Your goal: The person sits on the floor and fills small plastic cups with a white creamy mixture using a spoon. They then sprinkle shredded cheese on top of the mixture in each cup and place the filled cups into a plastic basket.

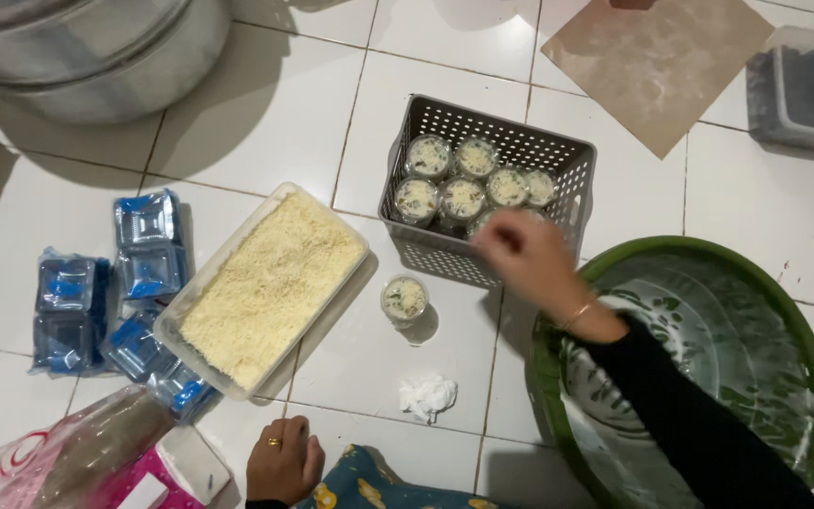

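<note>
Six filled cups sit in the grey basket; one cup waits on the floor; right hand blurred over basket, grip unclear; left hand rests curled, holding nothing

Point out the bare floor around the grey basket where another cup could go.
Bare white tile lies between the grey perforated plastic basket and the large metal pot, and around the lone clear cup. The basket's front is crowded: right hand, green basin.

Perforated grey plastic basket, glossy tiles
</note>
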